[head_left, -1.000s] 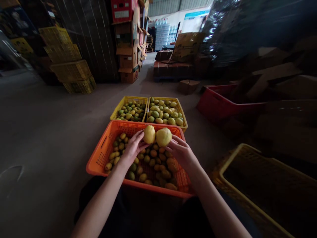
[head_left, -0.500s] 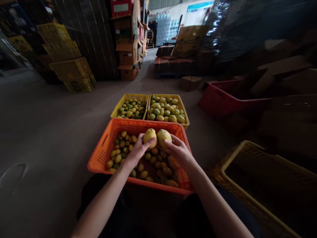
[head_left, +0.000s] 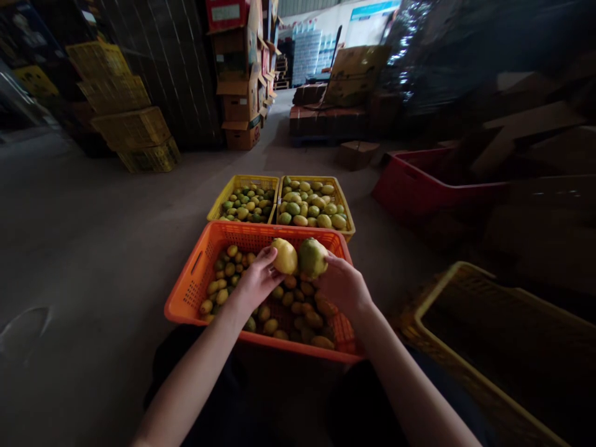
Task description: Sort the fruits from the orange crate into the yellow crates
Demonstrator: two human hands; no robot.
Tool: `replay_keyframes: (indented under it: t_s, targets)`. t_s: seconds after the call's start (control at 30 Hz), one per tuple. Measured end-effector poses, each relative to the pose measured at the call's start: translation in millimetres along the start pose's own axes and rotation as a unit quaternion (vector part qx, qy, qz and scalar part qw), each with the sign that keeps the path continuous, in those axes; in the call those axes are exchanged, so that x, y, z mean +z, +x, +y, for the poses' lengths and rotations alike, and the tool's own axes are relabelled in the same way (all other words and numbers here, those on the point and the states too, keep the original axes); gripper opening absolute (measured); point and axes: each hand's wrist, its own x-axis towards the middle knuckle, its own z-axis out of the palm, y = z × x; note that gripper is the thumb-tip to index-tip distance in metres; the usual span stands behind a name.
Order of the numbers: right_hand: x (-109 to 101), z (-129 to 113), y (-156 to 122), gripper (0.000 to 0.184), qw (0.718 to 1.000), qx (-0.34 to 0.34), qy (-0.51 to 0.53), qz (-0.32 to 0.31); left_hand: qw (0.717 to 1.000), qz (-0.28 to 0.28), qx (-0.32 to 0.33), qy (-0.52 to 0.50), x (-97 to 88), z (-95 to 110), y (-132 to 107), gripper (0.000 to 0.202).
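Observation:
Above the orange crate (head_left: 189,282), both of my hands hold fruit side by side. My left hand (head_left: 258,279) is closed on a yellow lemon (head_left: 285,256), with the fingers behind and under it. A greener lemon (head_left: 313,258) is in my right hand (head_left: 343,285), gripped from its right side; some of those fingers are hidden behind the hand. Inside the crate below lie many smaller-looking yellow and green lemons (head_left: 222,297), partly covered by my hands and forearms.
Two yellow crates (head_left: 349,218) of green and yellow lemons stand just beyond the orange one. Another yellow crate (head_left: 459,354) is at my right, with a red bin (head_left: 410,183) farther back. Stacked yellow crates (head_left: 133,127) and cardboard boxes (head_left: 239,118) stand behind.
Both lemons have been turned in my hands; the right one now shows a green side instead of a yellow one. My hands stay at nearly the same spot.

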Motion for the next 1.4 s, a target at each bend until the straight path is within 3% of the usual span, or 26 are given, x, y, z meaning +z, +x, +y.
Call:
replay_keyframes:
  t_s: [0.1,0.2,0.43,0.57,0.77,1.0,1.2,1.4]
  targets:
    - [1,3,1,0.023,0.999,0.009,0.040,-0.023,0.998,0.026,-0.020,-0.051,2.3,1,0,0.011]
    - [1,6,5,0.022,0.998,0.017,0.062,-0.024,0.995,0.057,-0.030,-0.081,3.8,3,1,0.017]
    - [8,10,6,0.015,0.998,0.033,0.047,0.030,0.993,0.065,-0.068,-0.069,5.4,9,-1,0.030]
    - [14,10,3,0.022,0.997,0.029,0.042,0.056,0.991,0.079,-0.075,-0.071,5.1,12,-3,0.034]
    - [9,13,11,0.016,0.985,0.089,0.073,0.132,0.989,0.093,-0.080,-0.087,4.2,8,1,0.035]
    - [10,22,15,0.020,0.989,0.030,0.071,0.125,0.984,0.151,-0.053,-0.077,10.6,16,-1,0.030]
    - [11,19,17,0.024,0.977,0.125,0.076,0.154,0.985,0.123,-0.101,-0.074,5.1,14,3,0.033]
    - [14,26,21,0.016,0.975,0.125,0.071,0.169,0.984,0.154,-0.085,-0.026,4.8,13,6,0.032]
